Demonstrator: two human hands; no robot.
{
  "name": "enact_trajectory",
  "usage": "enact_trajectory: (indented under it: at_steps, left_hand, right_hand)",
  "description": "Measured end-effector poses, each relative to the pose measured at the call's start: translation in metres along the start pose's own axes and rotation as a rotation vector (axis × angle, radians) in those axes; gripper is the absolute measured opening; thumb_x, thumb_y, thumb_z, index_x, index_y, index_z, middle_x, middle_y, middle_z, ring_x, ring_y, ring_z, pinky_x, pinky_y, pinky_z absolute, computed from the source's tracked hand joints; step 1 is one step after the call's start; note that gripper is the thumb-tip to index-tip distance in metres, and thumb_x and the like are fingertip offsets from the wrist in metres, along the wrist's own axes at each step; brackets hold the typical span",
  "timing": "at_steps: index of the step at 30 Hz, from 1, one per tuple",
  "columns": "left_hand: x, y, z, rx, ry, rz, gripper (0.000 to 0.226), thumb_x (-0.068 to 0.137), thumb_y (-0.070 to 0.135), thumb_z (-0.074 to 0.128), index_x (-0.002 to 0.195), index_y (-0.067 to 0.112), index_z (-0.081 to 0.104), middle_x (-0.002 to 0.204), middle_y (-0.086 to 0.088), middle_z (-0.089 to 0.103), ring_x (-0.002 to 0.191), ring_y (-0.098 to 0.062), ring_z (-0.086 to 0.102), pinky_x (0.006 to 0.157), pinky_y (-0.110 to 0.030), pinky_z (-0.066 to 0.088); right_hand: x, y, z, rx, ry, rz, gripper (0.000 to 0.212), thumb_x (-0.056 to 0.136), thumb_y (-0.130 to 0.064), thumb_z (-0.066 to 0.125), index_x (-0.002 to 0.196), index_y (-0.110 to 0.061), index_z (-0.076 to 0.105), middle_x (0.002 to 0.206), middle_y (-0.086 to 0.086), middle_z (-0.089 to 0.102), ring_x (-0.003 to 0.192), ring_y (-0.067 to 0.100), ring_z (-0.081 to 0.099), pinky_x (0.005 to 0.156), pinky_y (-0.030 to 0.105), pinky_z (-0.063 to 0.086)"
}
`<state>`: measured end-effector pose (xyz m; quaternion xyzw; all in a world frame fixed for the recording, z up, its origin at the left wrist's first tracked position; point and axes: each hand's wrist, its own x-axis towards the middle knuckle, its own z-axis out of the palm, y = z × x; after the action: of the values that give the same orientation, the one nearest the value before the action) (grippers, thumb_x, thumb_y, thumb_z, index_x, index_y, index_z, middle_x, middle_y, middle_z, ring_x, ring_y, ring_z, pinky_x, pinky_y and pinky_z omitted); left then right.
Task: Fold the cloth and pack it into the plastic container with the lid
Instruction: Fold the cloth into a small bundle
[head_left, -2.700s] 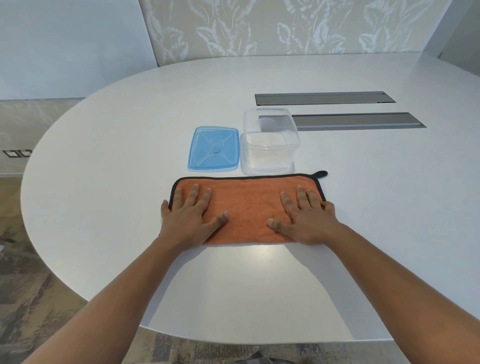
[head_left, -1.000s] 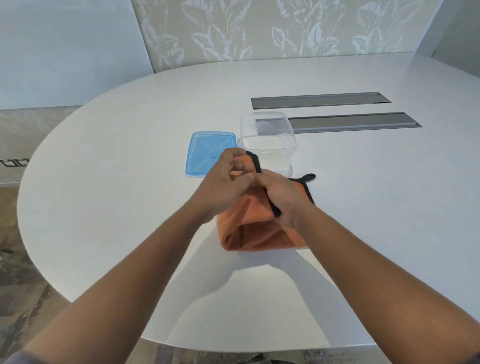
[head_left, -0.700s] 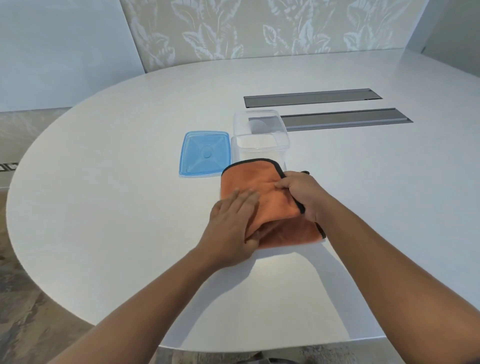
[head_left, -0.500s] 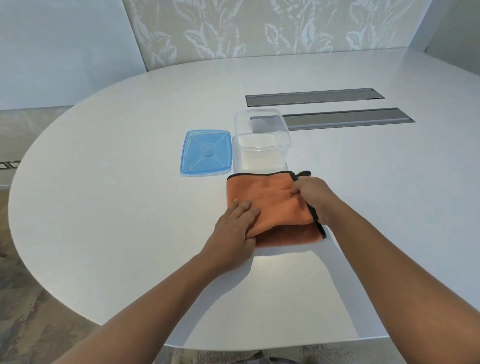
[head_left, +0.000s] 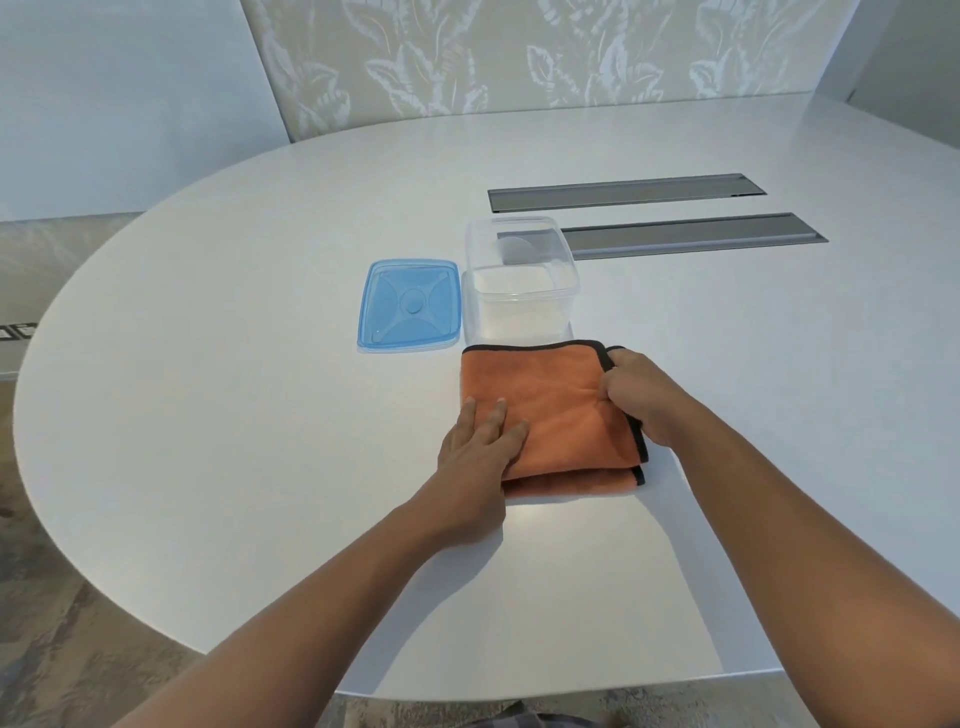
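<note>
Folded orange cloth (head_left: 553, 410) on the worktop (head_left: 234, 415), left hand (head_left: 480, 441) flat on its near-left corner (fingers straight), right hand (head_left: 641, 397) pinching its right edge

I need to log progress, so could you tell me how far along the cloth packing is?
About halfway. Done: the cloth lies folded in layers on the table. In hand: the left hand presses it flat while the right hand grips its edge. Left: the container is empty, and the lid lies beside it.

cloth (head_left: 556, 410) lies on table (head_left: 208, 415) before container (head_left: 519, 280); lid (head_left: 410, 306) left of container.
</note>
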<state>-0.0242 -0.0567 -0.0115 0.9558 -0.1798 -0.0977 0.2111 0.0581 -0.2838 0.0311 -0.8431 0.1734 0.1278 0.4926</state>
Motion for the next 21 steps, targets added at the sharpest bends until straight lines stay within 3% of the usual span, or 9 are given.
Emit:
enact_trajectory:
  at_steps: [3, 5, 7, 9, 12, 14, 17, 19, 21]
  left_hand:
    - [0.003, 0.000, -0.001, 0.083, -0.087, 0.006, 0.092, 0.088, -0.003, 0.042, 0.162, 0.034, 0.004, 0.170, 0.002, -0.017, 0.152, -0.030, -0.028, 0.125, -0.050, -0.007]
    - [0.004, 0.000, -0.002, 0.117, -0.125, 0.003, 0.095, 0.087, -0.002, 0.043, 0.162, 0.035, -0.003, 0.169, 0.001, -0.022, 0.151, -0.031, -0.032, 0.123, -0.051, -0.010]
    - [0.005, 0.000, -0.002, 0.144, -0.155, -0.003, 0.098, 0.087, -0.001, 0.045, 0.161, 0.036, -0.007, 0.168, 0.001, -0.025, 0.150, -0.032, -0.034, 0.122, -0.051, -0.012]
    - [0.006, 0.000, -0.003, 0.167, -0.191, -0.003, 0.100, 0.087, 0.001, 0.046, 0.160, 0.037, -0.011, 0.167, 0.001, -0.029, 0.149, -0.032, -0.036, 0.122, -0.051, -0.013]
    - [0.007, -0.003, -0.008, 0.175, -0.275, 0.003, 0.105, 0.083, 0.008, 0.050, 0.158, 0.040, -0.017, 0.164, 0.004, -0.035, 0.146, -0.030, -0.040, 0.121, -0.051, -0.014]
    - [0.008, -0.005, -0.015, 0.146, -0.336, 0.004, 0.103, 0.082, 0.028, 0.053, 0.158, 0.042, -0.016, 0.164, 0.006, -0.035, 0.147, -0.027, -0.040, 0.122, -0.051, -0.014]
    - [0.014, -0.006, -0.028, 0.129, -0.299, -0.012, 0.079, 0.089, 0.069, 0.038, 0.159, 0.048, 0.007, 0.171, 0.009, -0.009, 0.155, -0.022, -0.019, 0.121, -0.052, -0.005]
    - [0.020, -0.002, -0.032, 0.156, -0.133, -0.005, 0.051, 0.097, 0.066, 0.030, 0.142, 0.045, 0.043, 0.159, 0.004, 0.034, 0.150, -0.026, 0.018, 0.114, -0.052, 0.012]
    - [0.025, 0.004, -0.033, 0.163, 0.100, 0.014, 0.033, 0.102, 0.050, 0.033, 0.111, 0.031, 0.058, 0.124, 0.004, 0.057, 0.126, -0.027, 0.045, 0.101, -0.046, 0.026]
  right_hand:
    - [-0.001, 0.001, 0.000, -0.154, 0.004, -0.078, 0.054, 0.085, -0.003, 0.042, 0.137, -0.015, 0.044, 0.115, 0.012, 0.062, 0.086, 0.021, 0.057, 0.076, 0.038, 0.051]
    - [-0.002, 0.000, 0.001, -0.289, 0.010, -0.137, 0.078, 0.087, -0.005, 0.045, 0.157, -0.026, 0.017, 0.113, 0.009, 0.055, 0.087, 0.019, 0.056, 0.079, 0.041, 0.051]
    - [-0.004, -0.001, 0.003, -0.425, 0.008, -0.199, 0.090, 0.089, -0.007, 0.048, 0.161, -0.031, 0.001, 0.118, 0.008, 0.054, 0.094, 0.024, 0.059, 0.081, 0.041, 0.052]
    - [-0.008, -0.002, 0.006, -0.622, 0.007, -0.220, 0.086, 0.088, -0.014, 0.053, 0.160, -0.026, 0.007, 0.138, 0.012, 0.044, 0.107, 0.033, 0.058, 0.083, 0.043, 0.050]
    - [-0.016, -0.004, 0.015, -0.903, 0.119, -0.236, 0.075, 0.088, -0.024, 0.054, 0.155, -0.022, 0.021, 0.159, 0.007, 0.021, 0.131, 0.037, 0.041, 0.092, 0.048, 0.044]
    - [-0.020, -0.006, 0.025, -0.929, 0.182, -0.338, 0.070, 0.090, -0.029, 0.051, 0.154, -0.019, 0.025, 0.166, 0.005, 0.011, 0.145, 0.035, 0.025, 0.104, 0.053, 0.037]
    - [-0.021, -0.003, 0.042, -0.898, 0.092, -0.395, 0.067, 0.097, -0.040, 0.039, 0.159, -0.022, 0.021, 0.172, 0.003, 0.001, 0.156, 0.030, 0.001, 0.119, 0.056, 0.017]
    - [-0.019, 0.007, 0.051, -0.916, 0.032, -0.348, 0.066, 0.101, -0.049, 0.028, 0.162, -0.027, 0.013, 0.172, 0.002, -0.004, 0.156, 0.029, -0.009, 0.120, 0.059, 0.009]
    - [-0.018, 0.018, 0.059, -0.920, 0.031, -0.311, 0.066, 0.102, -0.055, 0.018, 0.162, -0.031, 0.006, 0.172, 0.001, -0.008, 0.156, 0.027, -0.014, 0.119, 0.062, 0.008]
